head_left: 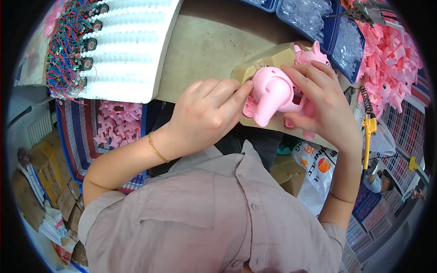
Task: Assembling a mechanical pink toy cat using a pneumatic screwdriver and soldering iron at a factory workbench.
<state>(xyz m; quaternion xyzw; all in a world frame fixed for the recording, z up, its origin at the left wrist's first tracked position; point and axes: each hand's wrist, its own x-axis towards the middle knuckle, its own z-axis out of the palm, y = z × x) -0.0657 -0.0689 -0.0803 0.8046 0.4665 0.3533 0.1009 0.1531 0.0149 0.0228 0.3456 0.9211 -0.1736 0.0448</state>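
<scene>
A pink plastic toy animal part (272,93) with a rounded, trunk-like piece sits at the table's near edge, a dark opening on its right side. My right hand (321,98) is closed around its right side, thumb below and fingers above. My left hand (210,111) is curled, its fingertips pinched against the toy's left edge; what lies between them is hidden. Behind the toy is a beige block (264,61). Another pink toy piece with ears (313,54) shows beyond my right fingers.
A white foam tray (132,50) holds wired round parts with red, blue and green wires at the left. Blue bins (334,38) of clear plastic pieces stand far right, beside heaped pink parts (387,63). A yellow tool (369,129) hangs from a coiled cord. More pink pieces (119,122) fill a striped-lined container below left.
</scene>
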